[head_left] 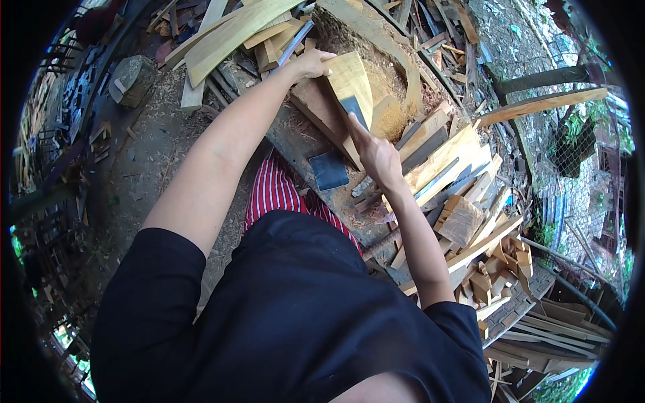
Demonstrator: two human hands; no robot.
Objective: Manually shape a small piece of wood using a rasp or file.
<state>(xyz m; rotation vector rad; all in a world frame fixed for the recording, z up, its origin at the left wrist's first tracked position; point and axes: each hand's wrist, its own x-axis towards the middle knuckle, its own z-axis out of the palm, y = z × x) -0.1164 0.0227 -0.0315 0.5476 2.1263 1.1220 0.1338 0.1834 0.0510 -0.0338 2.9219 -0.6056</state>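
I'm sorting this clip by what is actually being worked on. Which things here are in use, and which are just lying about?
In use:
left hand steadying the curved wood piece
right hand pressing a dark flat blade on that piece
work block underneath

Lying about:
dark flat square on the block
metal bar
planks
offcuts
stone

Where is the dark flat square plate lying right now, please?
In the head view, the dark square plate lies near the centre on the work block, just left of the right hand and below the pale wooden piece.
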